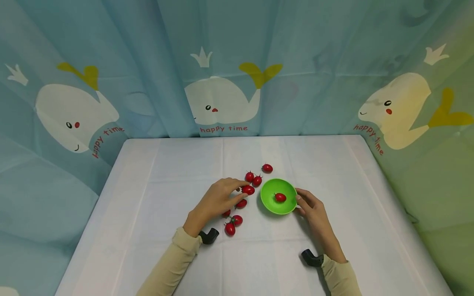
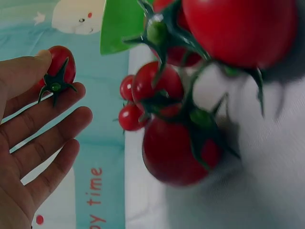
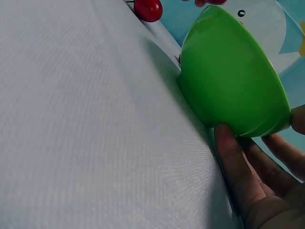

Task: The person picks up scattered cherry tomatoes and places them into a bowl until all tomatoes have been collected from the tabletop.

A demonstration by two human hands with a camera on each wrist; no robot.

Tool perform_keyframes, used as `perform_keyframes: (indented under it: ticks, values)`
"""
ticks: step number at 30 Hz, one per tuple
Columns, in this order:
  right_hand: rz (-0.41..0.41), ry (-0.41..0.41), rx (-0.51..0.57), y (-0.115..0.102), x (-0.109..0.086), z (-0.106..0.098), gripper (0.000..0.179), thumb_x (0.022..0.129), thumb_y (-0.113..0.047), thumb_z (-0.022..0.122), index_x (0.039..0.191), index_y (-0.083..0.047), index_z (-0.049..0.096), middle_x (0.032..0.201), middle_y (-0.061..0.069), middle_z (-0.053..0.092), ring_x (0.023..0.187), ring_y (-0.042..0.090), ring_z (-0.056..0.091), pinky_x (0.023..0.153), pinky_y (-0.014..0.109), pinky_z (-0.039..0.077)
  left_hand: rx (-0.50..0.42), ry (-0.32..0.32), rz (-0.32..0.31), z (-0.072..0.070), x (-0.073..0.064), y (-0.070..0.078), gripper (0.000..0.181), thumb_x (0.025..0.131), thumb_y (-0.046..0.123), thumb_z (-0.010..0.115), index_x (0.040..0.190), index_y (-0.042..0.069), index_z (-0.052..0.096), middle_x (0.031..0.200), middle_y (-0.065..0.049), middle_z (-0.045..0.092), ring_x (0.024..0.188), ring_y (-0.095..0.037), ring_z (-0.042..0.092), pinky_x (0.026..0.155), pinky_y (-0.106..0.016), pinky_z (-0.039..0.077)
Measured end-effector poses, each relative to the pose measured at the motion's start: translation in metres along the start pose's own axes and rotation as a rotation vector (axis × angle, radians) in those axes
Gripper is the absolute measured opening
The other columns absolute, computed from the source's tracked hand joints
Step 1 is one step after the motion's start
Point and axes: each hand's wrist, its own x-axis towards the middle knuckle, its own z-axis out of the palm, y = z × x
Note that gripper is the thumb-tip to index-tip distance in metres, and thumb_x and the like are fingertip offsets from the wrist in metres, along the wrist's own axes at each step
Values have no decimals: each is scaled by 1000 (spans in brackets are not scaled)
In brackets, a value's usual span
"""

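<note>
My left hand (image 1: 214,200) pinches a red cherry tomato (image 1: 248,190) between thumb and fingertips, left of the green bowl. Up close in the left wrist view, this tomato (image 2: 66,64) shows its green star-shaped stem end, and the other fingers are spread. The green bowl (image 1: 267,204) stands upright on the white cloth with one cherry tomato (image 1: 280,197) inside. At the bowl's right side my right hand (image 1: 314,211) grips it, thumb at the rim and fingers against the outer wall, as the right wrist view shows on the bowl (image 3: 228,71).
Behind the bowl lie a single cherry tomato (image 1: 267,168) and a pair of cherry tomatoes (image 1: 257,181). Several more, including a tomato (image 1: 230,229), lie near the left wrist. A white cloth covers the table (image 1: 177,164); a whale-print curtain (image 1: 229,37) hangs behind and at both sides.
</note>
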Motion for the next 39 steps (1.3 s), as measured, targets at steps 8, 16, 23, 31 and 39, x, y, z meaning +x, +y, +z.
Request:
perform_keyframes:
  ticks: [8,16,23,31,39]
  values:
    - [0,-4,21,0,-1,0,52,109,-33,57,149,-1,52,137,-2,60,113,-6,62,90,17,58,-25,-40,29,7,11,12,38,94,15,79,131,11,71,112,-1,76,96,-20,70,88,-32,60]
    - [3,-6,32,2,-1,1,51,109,-33,57,149,-1,52,130,-13,61,113,-6,62,90,17,58,-45,-75,63,17,20,20,35,96,18,77,130,10,71,118,-1,75,101,-17,70,94,-30,59]
    - [24,-5,30,1,-1,1,53,109,-35,57,149,-2,51,136,-4,60,114,-6,62,91,17,57,-36,-107,105,29,29,31,34,97,20,76,129,8,71,118,-1,76,106,-16,70,98,-28,58]
    - [20,-3,62,3,0,1,52,108,-33,58,148,-1,52,127,-15,62,113,-5,63,91,17,58,-19,-174,91,39,37,42,35,100,21,73,132,9,70,128,-2,74,123,-18,67,108,-30,53]
    - [14,-7,63,4,0,1,54,108,-34,58,149,0,51,127,-15,62,113,-5,63,91,16,57,85,-250,120,45,46,47,30,101,21,71,129,10,71,123,-4,74,117,-19,69,104,-28,55]
